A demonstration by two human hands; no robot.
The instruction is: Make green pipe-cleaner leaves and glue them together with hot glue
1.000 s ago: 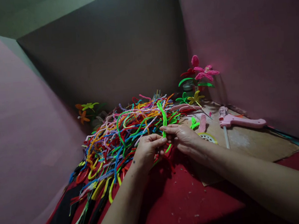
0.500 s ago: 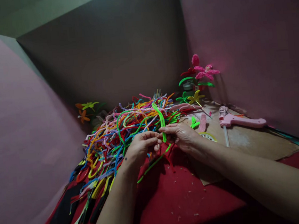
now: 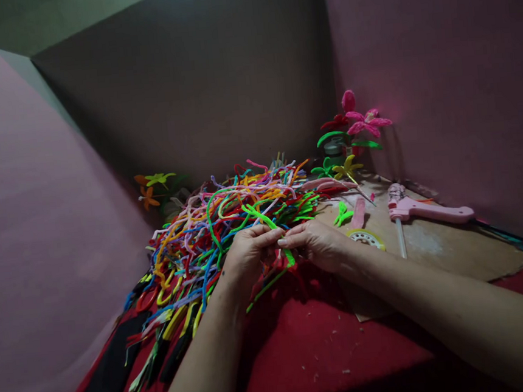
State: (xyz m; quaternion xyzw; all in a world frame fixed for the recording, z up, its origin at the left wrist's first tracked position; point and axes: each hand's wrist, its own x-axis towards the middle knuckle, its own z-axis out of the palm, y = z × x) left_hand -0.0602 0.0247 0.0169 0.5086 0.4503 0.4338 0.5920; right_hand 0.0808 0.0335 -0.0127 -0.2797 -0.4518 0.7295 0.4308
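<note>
My left hand and my right hand meet fingertip to fingertip over the red table surface. Both pinch a bright green pipe cleaner that bends between them, its free end leaning left over the pile. A thinner green stem hangs from under my left hand toward the table. Just behind my hands lies a big tangled heap of many-coloured pipe cleaners.
A pink glue gun lies on a brown cardboard sheet at the right, near a tape roll. Pink pipe-cleaner flowers stand in the back corner; orange and yellow ones at the back left. Pink panels wall both sides.
The green pipe cleaner stood upright between my fingers and now is bent over to the left. My hands have closed together slightly. The view shifted a little.
</note>
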